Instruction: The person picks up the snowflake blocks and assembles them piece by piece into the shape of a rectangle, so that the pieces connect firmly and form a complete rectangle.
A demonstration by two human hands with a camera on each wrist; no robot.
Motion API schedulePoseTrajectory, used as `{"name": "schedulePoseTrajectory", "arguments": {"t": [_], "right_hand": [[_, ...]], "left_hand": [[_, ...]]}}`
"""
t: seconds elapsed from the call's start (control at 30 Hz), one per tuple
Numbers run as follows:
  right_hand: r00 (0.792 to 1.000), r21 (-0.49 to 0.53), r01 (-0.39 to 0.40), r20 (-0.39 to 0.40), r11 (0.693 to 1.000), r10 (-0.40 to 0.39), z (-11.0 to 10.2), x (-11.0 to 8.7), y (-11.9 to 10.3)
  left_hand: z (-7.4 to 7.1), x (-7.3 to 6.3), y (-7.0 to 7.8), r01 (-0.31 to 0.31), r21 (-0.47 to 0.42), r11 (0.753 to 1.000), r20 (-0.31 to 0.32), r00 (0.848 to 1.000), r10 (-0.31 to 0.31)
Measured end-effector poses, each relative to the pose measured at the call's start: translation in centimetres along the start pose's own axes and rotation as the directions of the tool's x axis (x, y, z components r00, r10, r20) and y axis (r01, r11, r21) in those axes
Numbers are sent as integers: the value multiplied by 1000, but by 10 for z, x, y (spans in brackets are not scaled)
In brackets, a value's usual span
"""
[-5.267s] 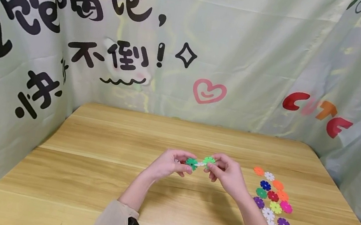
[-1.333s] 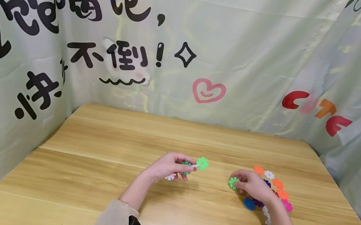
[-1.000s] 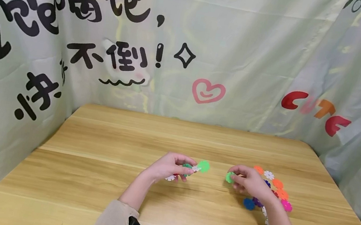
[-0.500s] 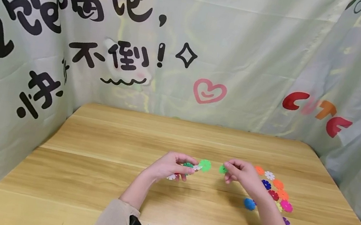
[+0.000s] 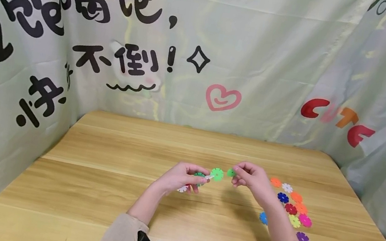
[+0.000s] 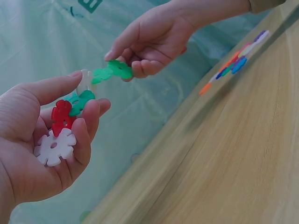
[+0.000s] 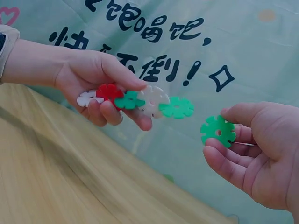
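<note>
My left hand holds a short chain of notched plastic snowflake discs above the table, thumb pressed along it. In the right wrist view the chain runs from a white disc through a red disc, a dark green disc and another white disc to a light green disc at its free end. Between thumb and fingers, my right hand pinches a loose green disc. A small gap separates that disc from the light green end, though they overlap in the left wrist view.
On the right of the wooden table lie several loose discs, among them an orange disc, a red disc, a pink disc and a purple disc. A printed curtain encloses the table's back and sides.
Earlier both hands met at the light green end disc. The right hand then was at the loose discs with a green one, and has since carried it left and up towards the chain. The left hand stays.
</note>
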State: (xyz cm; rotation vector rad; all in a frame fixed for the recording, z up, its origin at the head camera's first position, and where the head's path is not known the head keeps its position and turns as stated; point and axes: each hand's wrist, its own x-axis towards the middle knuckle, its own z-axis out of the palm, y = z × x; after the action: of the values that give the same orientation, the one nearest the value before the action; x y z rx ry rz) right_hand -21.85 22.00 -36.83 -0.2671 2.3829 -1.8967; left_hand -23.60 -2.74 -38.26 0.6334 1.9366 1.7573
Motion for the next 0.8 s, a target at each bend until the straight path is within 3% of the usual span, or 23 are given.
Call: {"name": "schedulePoseTrajectory", "arguments": {"t": [0.2, 0.8], "right_hand": [[999, -15, 29, -23, 999, -30, 6, 0, -2], [988, 13, 153, 33, 988, -153, 11, -3, 0]], "left_hand": [[-1, 0, 0, -1, 16, 1000, -13, 1000, 1], [1, 0, -2, 12, 27, 1000, -16, 1000, -12]]}}
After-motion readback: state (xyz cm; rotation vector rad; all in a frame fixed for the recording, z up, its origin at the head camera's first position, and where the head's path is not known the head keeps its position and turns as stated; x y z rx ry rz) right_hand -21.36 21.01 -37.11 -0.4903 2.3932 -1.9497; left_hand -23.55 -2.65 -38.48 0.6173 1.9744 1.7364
